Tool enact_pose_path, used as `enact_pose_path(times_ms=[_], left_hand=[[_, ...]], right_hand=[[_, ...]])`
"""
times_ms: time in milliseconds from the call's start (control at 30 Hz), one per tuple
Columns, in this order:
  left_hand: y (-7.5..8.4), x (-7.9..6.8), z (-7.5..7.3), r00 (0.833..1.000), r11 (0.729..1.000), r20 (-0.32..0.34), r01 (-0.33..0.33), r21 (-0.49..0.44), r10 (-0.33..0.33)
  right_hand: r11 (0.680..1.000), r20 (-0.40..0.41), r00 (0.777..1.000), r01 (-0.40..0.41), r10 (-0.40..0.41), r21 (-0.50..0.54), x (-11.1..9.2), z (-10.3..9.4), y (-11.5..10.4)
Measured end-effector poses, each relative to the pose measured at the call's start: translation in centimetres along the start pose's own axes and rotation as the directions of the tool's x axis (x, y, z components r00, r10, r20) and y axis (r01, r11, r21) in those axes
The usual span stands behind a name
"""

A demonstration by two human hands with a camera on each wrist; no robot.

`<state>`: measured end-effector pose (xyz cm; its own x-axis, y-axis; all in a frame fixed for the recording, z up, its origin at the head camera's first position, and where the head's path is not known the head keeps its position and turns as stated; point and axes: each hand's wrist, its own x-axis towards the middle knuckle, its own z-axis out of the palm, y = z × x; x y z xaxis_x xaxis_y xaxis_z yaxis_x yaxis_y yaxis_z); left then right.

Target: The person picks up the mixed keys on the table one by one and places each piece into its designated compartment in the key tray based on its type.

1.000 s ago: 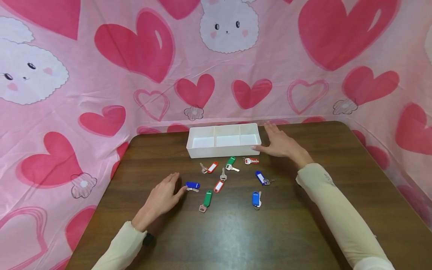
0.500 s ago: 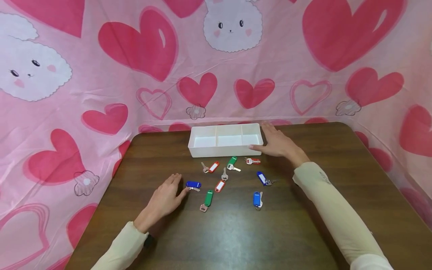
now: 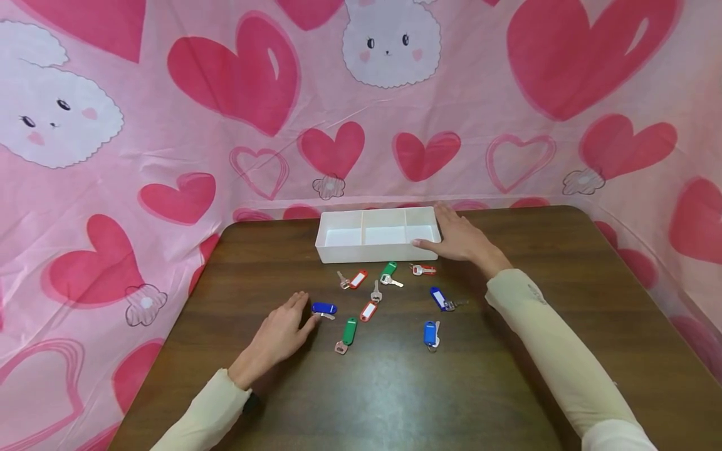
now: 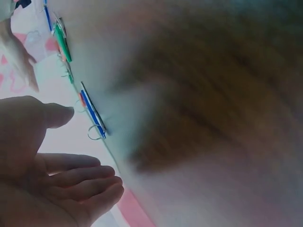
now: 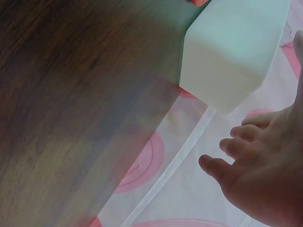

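A white box (image 3: 366, 254) with three compartments stands near the table's back edge. At its right end is my right hand (image 3: 465, 241), fingers extended beside the end wall, thumb in front of the front rim; contact is unclear. In the right wrist view the fingertips look apart from the box (image 5: 227, 61). My left hand (image 3: 280, 332) rests low on the table with fingers extended and holds nothing. Its thumb is close to a key with a dark blue tag (image 3: 324, 308). That blue tag (image 4: 93, 115) stands beyond the thumb in the left wrist view.
Several tagged keys lie before the box: a green tag (image 3: 350, 331), red tags (image 3: 369, 311), another green tag (image 3: 389, 270), a dark blue tag (image 3: 437, 298) and a brighter blue tag (image 3: 430, 334). A pink heart-patterned cloth (image 3: 256, 181) hangs behind the brown table (image 3: 383, 401).
My right hand has shifted slightly left, its thumb further along the box's front. The head view has turned a little. My left hand and the keys stay about where they were.
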<state>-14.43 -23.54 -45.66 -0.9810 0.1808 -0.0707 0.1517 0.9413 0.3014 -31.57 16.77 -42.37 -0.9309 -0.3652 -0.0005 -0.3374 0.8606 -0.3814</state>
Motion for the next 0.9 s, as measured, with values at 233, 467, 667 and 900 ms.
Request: enact_pose_path(times_ms=[233, 467, 667, 900], left_hand=[[0.1, 0.0, 0.0, 0.999, 0.999, 0.0, -0.032, -0.024, 0.032], [0.2, 0.1, 0.2, 0.997, 0.998, -0.044, -0.069, 0.0, 0.069], [0.3, 0.3, 0.5, 0.993, 0.996, -0.082, -0.085, 0.038, 0.088], [0.6, 0.5, 0.5, 0.994, 0.996, -0.081, -0.077, 0.037, 0.08]], right_hand=[[1.0, 0.004, 1.0, 0.011, -0.011, -0.018, 0.3, 0.1, 0.0], [0.999, 0.013, 1.0, -0.01, 0.011, -0.048, 0.7, 0.6, 0.1], [0.998, 0.021, 0.999, -0.029, 0.031, -0.061, 1.0, 1.0, 0.4], [0.998, 0.019, 0.999, -0.034, 0.035, -0.048, 1.1, 1.3, 0.7]])
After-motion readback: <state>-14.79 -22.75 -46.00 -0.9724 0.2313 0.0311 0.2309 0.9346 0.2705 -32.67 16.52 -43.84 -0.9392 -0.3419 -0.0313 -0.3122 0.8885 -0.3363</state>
